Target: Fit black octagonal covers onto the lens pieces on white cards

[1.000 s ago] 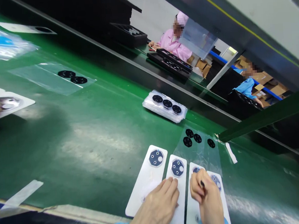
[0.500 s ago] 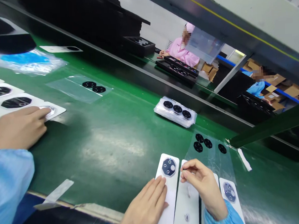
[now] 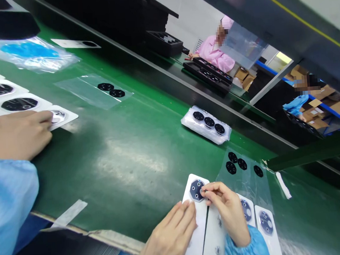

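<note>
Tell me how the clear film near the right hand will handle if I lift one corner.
Probably floppy: the film is thin, see-through and lies flat on the belt. Likely very light, so it may cling or flutter. Whether the discs are stuck on I cannot tell, so keep it level.
</note>
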`<state>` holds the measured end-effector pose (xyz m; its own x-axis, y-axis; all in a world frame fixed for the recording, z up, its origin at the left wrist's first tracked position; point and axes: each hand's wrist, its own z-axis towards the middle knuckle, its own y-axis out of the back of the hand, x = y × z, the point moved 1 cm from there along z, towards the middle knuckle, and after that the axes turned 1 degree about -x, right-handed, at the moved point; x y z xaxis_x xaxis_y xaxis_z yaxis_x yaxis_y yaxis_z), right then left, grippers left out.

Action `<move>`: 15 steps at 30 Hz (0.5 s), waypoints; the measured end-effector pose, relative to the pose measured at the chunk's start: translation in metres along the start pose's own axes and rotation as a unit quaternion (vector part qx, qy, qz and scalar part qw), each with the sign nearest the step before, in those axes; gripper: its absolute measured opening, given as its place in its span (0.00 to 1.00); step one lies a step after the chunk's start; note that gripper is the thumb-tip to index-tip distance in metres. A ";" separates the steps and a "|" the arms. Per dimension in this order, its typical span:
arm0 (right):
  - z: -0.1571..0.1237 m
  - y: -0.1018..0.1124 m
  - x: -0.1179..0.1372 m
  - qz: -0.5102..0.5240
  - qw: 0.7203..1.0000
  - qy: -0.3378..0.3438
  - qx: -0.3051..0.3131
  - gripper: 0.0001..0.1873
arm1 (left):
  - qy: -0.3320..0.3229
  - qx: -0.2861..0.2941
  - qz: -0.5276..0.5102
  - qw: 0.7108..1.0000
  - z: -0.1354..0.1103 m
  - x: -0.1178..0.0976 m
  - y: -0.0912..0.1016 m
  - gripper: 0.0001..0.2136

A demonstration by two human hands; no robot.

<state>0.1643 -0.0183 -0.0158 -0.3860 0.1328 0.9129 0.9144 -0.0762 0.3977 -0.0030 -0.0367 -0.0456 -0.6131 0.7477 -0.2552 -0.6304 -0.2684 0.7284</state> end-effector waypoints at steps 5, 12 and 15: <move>-0.008 -0.006 0.008 -0.197 0.971 0.133 -0.031 0.08 | 0.007 -0.012 -0.003 1.000 -0.004 -0.001 -0.005 0.14; -0.007 -0.018 0.007 -0.252 0.956 0.150 -0.022 0.10 | 0.000 -0.005 0.002 1.000 -0.006 -0.001 -0.008 0.16; 0.005 -0.014 0.007 -0.238 0.964 0.113 -0.020 0.09 | -0.009 0.016 0.010 1.000 -0.003 -0.001 -0.006 0.18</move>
<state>0.1495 -0.0116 -0.0158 -0.7821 -0.0568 0.6205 0.6229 -0.0992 0.7760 0.0000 -0.0381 -0.0514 -0.6165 0.7534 -0.2286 -0.6022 -0.2642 0.7534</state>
